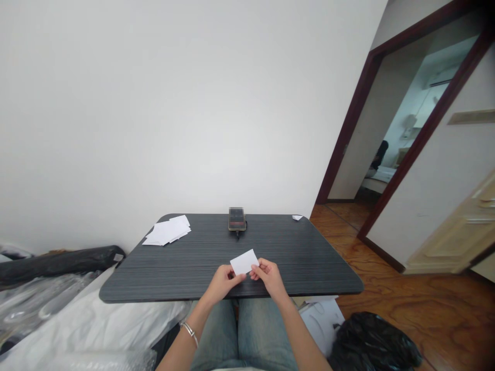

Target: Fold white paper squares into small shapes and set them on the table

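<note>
A small white paper card (244, 261) is held just above the near half of the dark table (193, 268). My left hand (222, 282) pinches its lower left edge with closed fingers. My right hand (268, 275) pinches its right edge, fingers curled. A silver bracelet sits on my left wrist. A loose pile of white cards (167, 231) lies at the far left of the table. A phone (236, 219) rests at the far middle edge, with a cable at its near end.
A tiny white scrap (297, 217) lies at the table's far right corner. Clear plastic wrapping (58, 319) and a black roll (58, 263) lie left. A black bag (371, 345) sits on the wooden floor right. An open doorway (402, 149) shows a person far off.
</note>
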Motion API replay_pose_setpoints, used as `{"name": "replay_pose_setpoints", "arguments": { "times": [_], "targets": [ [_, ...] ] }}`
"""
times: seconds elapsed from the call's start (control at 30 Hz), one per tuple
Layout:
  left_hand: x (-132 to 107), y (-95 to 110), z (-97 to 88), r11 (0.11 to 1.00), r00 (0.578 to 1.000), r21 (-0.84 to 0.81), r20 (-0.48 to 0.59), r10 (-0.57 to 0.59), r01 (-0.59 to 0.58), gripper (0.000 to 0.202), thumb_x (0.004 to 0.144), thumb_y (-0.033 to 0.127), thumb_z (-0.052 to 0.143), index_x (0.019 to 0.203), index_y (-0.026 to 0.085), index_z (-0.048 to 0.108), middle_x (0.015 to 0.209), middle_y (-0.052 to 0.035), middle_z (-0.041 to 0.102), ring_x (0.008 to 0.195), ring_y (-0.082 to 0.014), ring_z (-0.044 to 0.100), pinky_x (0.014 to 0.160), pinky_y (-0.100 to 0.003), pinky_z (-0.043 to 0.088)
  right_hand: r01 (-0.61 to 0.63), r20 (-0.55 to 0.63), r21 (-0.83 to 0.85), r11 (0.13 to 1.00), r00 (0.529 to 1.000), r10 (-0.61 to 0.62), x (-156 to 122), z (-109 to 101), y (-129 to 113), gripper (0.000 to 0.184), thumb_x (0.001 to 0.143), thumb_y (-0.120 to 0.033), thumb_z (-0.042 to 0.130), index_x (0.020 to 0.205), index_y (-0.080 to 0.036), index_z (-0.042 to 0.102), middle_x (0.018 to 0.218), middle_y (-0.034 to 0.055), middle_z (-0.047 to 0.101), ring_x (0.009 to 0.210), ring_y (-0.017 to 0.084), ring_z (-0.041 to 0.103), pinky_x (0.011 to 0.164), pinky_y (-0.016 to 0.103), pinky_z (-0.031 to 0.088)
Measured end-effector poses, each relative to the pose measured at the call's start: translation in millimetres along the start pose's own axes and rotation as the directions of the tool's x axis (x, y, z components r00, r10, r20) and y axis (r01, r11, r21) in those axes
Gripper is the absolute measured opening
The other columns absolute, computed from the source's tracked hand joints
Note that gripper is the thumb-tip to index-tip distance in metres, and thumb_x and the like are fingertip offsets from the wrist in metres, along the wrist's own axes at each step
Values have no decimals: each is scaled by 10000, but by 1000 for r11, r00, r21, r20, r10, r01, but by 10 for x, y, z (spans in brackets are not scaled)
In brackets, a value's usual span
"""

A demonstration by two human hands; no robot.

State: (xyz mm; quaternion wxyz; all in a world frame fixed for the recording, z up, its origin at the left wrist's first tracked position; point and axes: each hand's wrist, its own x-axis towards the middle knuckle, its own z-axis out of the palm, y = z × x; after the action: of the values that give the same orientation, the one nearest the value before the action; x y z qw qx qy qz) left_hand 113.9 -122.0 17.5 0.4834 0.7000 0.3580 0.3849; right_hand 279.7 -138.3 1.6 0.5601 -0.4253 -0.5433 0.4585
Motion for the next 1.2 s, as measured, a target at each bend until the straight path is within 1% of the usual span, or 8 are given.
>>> {"name": "replay_pose_setpoints", "arguments": {
  "times": [0.1,0.2,0.27,0.33,0.5,0.73,0.97,1.2],
  "targets": [
    [4,29,12,1000,1000,14,15,10,-10,278,669,379,606,721,108,641,576,-6,579,536,-121,456,502,-205,320,6,-51,37,999,999,-4,-3,-22,3,288,686,-421,605,618,-149,539,541,12,610,472,117,557,459,214,432],
    [18,47,-5,994,999,-104,-47,13,-17,268,721,355,560,822,112,608,676,-20,585,585,-116,472,500,-191,319,-4,-33,62,998,999,6,-7,-27,9,264,673,-396,626,646,-156,522,536,4,610,480,120,566,453,207,424],
    [28,30,-20,986,995,-168,-99,-24,7,267,726,350,556,855,118,585,667,-14,571,573,-108,467,469,-180,300,-10,-21,61,998,1000,11,-7,-24,18,251,664,-381,639,664,-160,519,533,-3,609,477,120,565,454,210,423],
    [35,-8,-26,979,993,-202,-108,-50,27,247,703,341,586,803,116,575,610,2,548,539,-97,456,473,-180,300,-7,-28,50,999,1000,8,-3,-22,30,250,655,-379,646,669,-160,527,518,-12,597,459,117,552,449,215,423],
    [44,-98,-13,984,998,-169,-27,-64,59,260,648,351,634,607,125,513,486,43,474,448,-67,398,455,-178,274,19,-115,65,998,993,-11,8,-29,39,254,646,-390,647,674,-161,543,515,-24,569,432,102,507,427,211,402],
    [48,-62,-17,970,996,-239,-69,-57,39,289,646,380,631,596,139,479,497,43,488,462,-71,427,474,-184,307,-5,40,5,1000,999,4,10,-25,36,245,645,-384,643,608,-158,556,499,-28,544,446,103,484,455,215,381],
    [44,-31,-19,969,995,-241,-74,-67,47,264,677,383,609,658,140,508,489,49,477,439,-65,404,428,-172,273,13,46,-50,999,999,-11,7,-18,57,228,687,-356,610,600,-157,539,481,-41,502,434,91,452,447,204,360],
    [42,-55,-28,963,998,-268,-44,-39,26,238,679,331,621,630,129,504,491,45,489,443,-55,405,452,-166,305,-15,55,54,998,998,12,18,-15,50,213,673,-358,622,665,-160,545,523,-31,554,451,94,484,450,202,381]
  ]
}}
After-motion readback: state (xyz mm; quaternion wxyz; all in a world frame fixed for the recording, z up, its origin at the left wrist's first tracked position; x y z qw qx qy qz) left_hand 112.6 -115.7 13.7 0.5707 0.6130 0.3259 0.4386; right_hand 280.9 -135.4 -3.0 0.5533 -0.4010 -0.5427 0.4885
